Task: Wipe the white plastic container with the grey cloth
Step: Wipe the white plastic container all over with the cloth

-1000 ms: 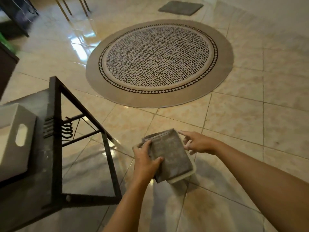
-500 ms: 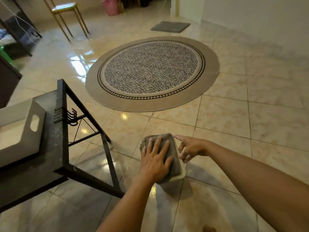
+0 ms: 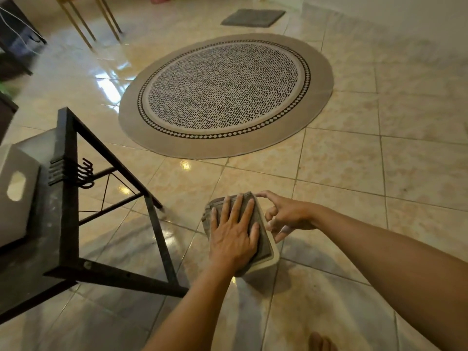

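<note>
I hold a small white plastic container (image 3: 275, 255) in the air above the tiled floor, low in the middle of the head view. A folded grey cloth (image 3: 262, 235) covers its top face. My left hand (image 3: 233, 236) lies flat on the cloth with the fingers spread, pressing it onto the container. My right hand (image 3: 288, 216) steadies the container from the right, with the index finger at its far corner and the other fingers against its side. Most of the container is hidden under the cloth and my hands.
A black metal table frame (image 3: 68, 198) stands at the left, with a white bin with a handle slot (image 3: 15, 193) on it. A round patterned rug (image 3: 225, 95) lies ahead, a grey mat (image 3: 253, 17) beyond it. Chair legs (image 3: 86, 21) stand at the far left.
My left hand went from gripping the cloth's near edge to lying flat on top and slid toward the far edge. My right hand stayed at the container's right side.
</note>
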Action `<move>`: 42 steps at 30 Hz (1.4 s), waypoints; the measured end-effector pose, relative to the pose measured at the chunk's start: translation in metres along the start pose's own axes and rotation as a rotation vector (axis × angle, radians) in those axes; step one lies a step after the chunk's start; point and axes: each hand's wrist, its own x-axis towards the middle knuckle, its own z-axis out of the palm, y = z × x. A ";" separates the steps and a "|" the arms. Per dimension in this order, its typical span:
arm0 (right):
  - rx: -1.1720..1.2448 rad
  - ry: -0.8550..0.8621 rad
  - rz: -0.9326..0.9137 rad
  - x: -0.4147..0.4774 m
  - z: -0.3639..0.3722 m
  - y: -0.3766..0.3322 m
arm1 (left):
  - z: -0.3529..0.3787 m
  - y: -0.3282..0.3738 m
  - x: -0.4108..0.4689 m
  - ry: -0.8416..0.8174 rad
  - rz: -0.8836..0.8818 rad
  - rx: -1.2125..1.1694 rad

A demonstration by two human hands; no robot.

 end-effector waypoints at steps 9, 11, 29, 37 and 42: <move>-0.015 0.017 -0.023 -0.001 0.007 -0.006 | -0.001 0.009 -0.006 0.021 -0.049 -0.008; -0.011 0.005 -0.017 -0.001 0.009 -0.006 | 0.001 0.019 -0.008 0.011 0.005 0.020; 0.034 0.050 -0.036 -0.002 0.018 -0.008 | -0.001 0.002 0.007 0.006 -0.219 -0.024; 0.023 0.046 -0.026 0.001 0.021 -0.008 | -0.003 0.014 0.012 0.006 -0.102 -0.003; -0.010 0.073 -0.049 0.007 0.017 -0.015 | -0.004 0.008 0.017 0.026 -0.111 -0.017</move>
